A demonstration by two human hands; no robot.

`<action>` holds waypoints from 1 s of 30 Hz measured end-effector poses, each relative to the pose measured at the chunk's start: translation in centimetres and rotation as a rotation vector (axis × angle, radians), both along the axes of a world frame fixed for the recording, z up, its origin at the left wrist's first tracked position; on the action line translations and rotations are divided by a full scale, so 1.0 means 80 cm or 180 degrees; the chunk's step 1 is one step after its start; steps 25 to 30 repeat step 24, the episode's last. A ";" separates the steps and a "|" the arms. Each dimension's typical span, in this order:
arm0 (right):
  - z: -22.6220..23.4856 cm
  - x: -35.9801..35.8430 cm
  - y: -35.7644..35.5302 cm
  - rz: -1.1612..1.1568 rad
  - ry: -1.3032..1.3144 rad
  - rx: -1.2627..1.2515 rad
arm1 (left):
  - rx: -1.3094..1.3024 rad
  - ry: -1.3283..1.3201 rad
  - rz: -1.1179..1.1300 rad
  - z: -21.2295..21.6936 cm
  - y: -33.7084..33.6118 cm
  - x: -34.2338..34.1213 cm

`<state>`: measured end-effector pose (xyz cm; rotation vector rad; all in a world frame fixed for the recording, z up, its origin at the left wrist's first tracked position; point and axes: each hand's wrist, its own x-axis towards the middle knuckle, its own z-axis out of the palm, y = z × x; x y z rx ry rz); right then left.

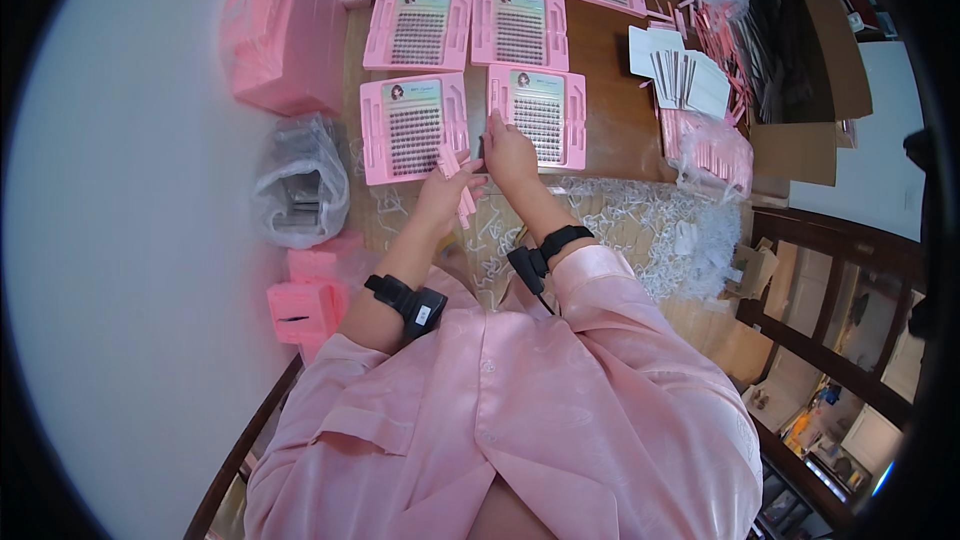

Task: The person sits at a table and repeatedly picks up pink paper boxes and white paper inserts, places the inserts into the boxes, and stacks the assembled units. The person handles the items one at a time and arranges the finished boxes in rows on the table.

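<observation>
My left hand (443, 196) is closed round a small bundle of slim pink sticks (449, 162) at the near edge of the left front eyelash tray (373, 140). That pink tray carries rows of black lash clusters on a pale card. Beside it lies a matching eyelash tray (576, 130). My right hand (511, 154) reaches to the narrow slot on its left side, fingertips together at the slot. What they pinch there, if anything, is too small to make out.
More eyelash trays (520, 25) lie in rows behind. At the right are white cards (700, 80) with metal tweezers, bagged pink sticks (712, 155) and an open cardboard box (815, 60). Stacked pink cases (290, 30) and a plastic bag (300, 185) stand left. Shredded paper (620, 240) covers the near side.
</observation>
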<state>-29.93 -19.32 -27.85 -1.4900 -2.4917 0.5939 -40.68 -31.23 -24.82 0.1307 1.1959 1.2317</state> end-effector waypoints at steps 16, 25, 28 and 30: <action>0.086 -0.064 -0.084 0.0651 0.1258 -0.2756 | 0.0621 -0.0558 0.0511 0.024 -0.029 -0.115; 0.051 -0.133 -0.126 0.1023 0.1989 -0.1585 | 0.0199 0.0092 0.0263 -0.016 -0.065 -0.191; 0.051 -0.133 -0.126 0.1023 0.1989 -0.1585 | 0.0199 0.0092 0.0263 -0.016 -0.065 -0.191; 0.051 -0.133 -0.126 0.1023 0.1989 -0.1585 | 0.0199 0.0092 0.0263 -0.016 -0.065 -0.191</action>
